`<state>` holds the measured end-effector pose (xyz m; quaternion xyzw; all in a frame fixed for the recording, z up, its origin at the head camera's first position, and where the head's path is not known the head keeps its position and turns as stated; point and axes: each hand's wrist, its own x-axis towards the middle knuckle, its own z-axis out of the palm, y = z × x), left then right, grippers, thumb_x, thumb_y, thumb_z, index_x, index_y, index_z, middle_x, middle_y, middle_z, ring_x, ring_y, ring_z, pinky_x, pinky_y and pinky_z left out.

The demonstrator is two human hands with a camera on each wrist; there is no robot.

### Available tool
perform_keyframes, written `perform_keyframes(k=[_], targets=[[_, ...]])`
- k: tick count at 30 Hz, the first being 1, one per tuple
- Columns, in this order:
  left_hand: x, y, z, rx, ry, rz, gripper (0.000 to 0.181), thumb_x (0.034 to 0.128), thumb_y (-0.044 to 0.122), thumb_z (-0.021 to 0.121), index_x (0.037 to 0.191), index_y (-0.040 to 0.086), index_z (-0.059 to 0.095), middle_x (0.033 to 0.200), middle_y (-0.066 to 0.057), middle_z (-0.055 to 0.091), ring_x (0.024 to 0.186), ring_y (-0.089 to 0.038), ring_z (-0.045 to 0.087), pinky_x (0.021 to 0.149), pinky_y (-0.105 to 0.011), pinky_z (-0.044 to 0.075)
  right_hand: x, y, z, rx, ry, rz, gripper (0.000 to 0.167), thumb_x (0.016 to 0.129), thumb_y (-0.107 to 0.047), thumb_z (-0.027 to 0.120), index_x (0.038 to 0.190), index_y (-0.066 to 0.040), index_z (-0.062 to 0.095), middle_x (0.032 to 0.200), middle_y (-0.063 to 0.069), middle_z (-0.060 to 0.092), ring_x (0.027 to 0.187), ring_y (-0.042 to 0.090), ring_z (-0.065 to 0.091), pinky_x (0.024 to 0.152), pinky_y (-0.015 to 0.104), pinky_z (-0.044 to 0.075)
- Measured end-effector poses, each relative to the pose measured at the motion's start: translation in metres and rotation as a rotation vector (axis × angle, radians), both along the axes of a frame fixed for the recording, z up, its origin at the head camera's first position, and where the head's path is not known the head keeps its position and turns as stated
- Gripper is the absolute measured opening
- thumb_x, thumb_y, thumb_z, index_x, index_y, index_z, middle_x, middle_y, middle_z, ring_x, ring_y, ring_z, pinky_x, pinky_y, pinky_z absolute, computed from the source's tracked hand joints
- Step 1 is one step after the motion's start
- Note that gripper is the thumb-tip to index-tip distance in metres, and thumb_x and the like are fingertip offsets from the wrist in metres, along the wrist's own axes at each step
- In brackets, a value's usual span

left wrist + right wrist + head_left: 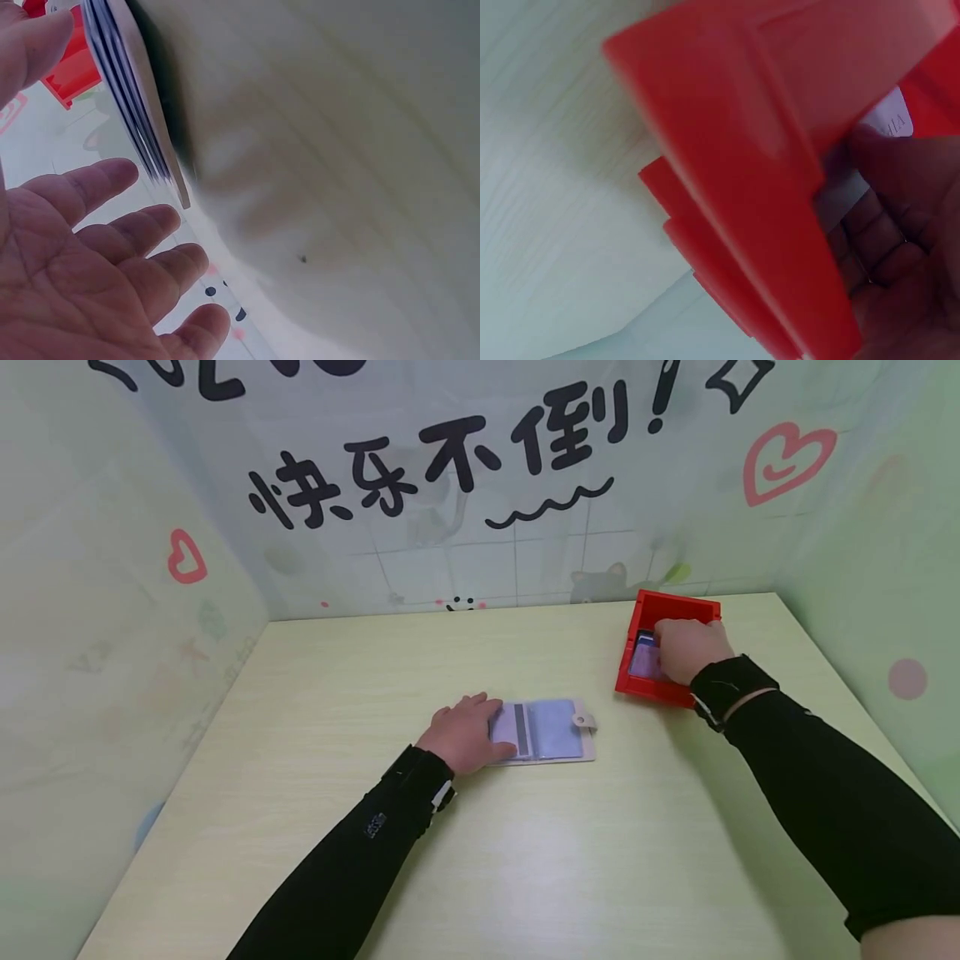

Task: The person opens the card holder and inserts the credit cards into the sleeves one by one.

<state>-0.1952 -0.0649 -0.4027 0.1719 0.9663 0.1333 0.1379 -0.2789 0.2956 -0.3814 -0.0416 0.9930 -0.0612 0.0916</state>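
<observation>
A small card holder point(557, 728) lies open on the table, showing clear pockets and a snap strap on its right side. My left hand point(463, 735) rests at its left edge with loosely extended fingers; the left wrist view shows the layered pages point(124, 90) from the side. At the back right, my right hand point(692, 648) reaches inside a red box point(624, 675). Its thumb and curled fingers pinch a pale card point(892, 118) printed with "VIP", partly hidden by the box wall. Purple and dark cards point(645, 662) lie beside that hand in the box.
The pale wooden table point(480, 860) ends at a printed back wall point(450, 568). Printed side panels point(885, 610) stand at left and right. The red box sits near the table's back right corner.
</observation>
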Motion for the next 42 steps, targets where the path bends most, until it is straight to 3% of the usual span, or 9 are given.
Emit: perform_keyframes(k=[5, 12, 19, 23, 29, 36, 42], targets=[[0.000, 0.000, -0.002, -0.004, 0.000, -0.002, 0.075, 0.0939, 0.051, 0.074, 0.155, 0.014, 0.052, 0.163, -0.012, 0.047, 0.147, -0.030, 0.047, 0.120, -0.056, 0.037, 0.005, 0.001, 0.004, -0.087, -0.007, -0.044, 0.036, 0.089, -0.006, 0.072, 0.123, 0.003, 0.065, 0.109, 0.023, 0.072, 0.110, 0.047, 0.056, 0.107, 0.075, 0.037], [0.002, 0.000, -0.002, -0.005, -0.001, 0.003, 0.074, 0.0944, 0.051, 0.073, 0.155, 0.014, 0.052, 0.162, -0.012, 0.048, 0.146, -0.029, 0.048, 0.119, -0.055, 0.037, 0.017, 0.003, 0.012, -0.228, 0.019, -0.107, 0.033, 0.098, -0.008, 0.062, 0.128, 0.004, 0.063, 0.123, 0.029, 0.064, 0.110, 0.047, 0.055, 0.098, 0.066, 0.053], [0.003, 0.000, -0.001, 0.000, -0.005, 0.009, 0.077, 0.0939, 0.051, 0.074, 0.156, 0.013, 0.051, 0.164, -0.013, 0.046, 0.150, -0.031, 0.045, 0.121, -0.057, 0.035, 0.034, 0.000, 0.028, -0.351, 0.139, -0.221, 0.031, 0.104, -0.015, 0.055, 0.128, 0.005, 0.059, 0.123, 0.031, 0.061, 0.109, 0.048, 0.054, 0.092, 0.062, 0.056], [0.003, -0.001, -0.001, 0.001, -0.005, 0.007, 0.078, 0.0939, 0.051, 0.075, 0.157, 0.013, 0.050, 0.164, -0.013, 0.046, 0.149, -0.030, 0.046, 0.120, -0.056, 0.036, 0.044, -0.009, 0.038, -0.461, 0.222, -0.289, 0.038, 0.109, -0.022, 0.052, 0.136, 0.004, 0.056, 0.127, 0.030, 0.060, 0.112, 0.047, 0.053, 0.092, 0.060, 0.057], [0.003, -0.001, -0.001, 0.000, -0.004, 0.006, 0.078, 0.0943, 0.051, 0.074, 0.157, 0.012, 0.050, 0.165, -0.012, 0.046, 0.149, -0.030, 0.046, 0.119, -0.055, 0.037, 0.061, -0.033, 0.046, -0.575, 0.285, -0.286, 0.045, 0.107, -0.020, 0.059, 0.148, -0.005, 0.053, 0.131, 0.025, 0.063, 0.110, 0.042, 0.060, 0.091, 0.056, 0.060], [0.004, -0.001, -0.001, 0.000, -0.006, 0.013, 0.078, 0.0937, 0.051, 0.075, 0.156, 0.012, 0.051, 0.164, -0.012, 0.047, 0.147, -0.029, 0.048, 0.119, -0.055, 0.037, 0.072, -0.064, 0.037, -0.665, 0.182, -0.229, 0.041, 0.105, -0.020, 0.063, 0.144, -0.006, 0.062, 0.139, 0.021, 0.065, 0.117, 0.038, 0.060, 0.097, 0.050, 0.060], [0.004, -0.001, 0.000, -0.004, -0.019, 0.023, 0.079, 0.0935, 0.050, 0.076, 0.157, 0.012, 0.050, 0.164, -0.012, 0.046, 0.149, -0.030, 0.047, 0.121, -0.055, 0.037, 0.077, -0.084, 0.021, -0.755, 0.042, -0.202, 0.041, 0.106, -0.020, 0.063, 0.145, -0.007, 0.062, 0.135, 0.018, 0.066, 0.109, 0.033, 0.061, 0.077, 0.026, 0.058]])
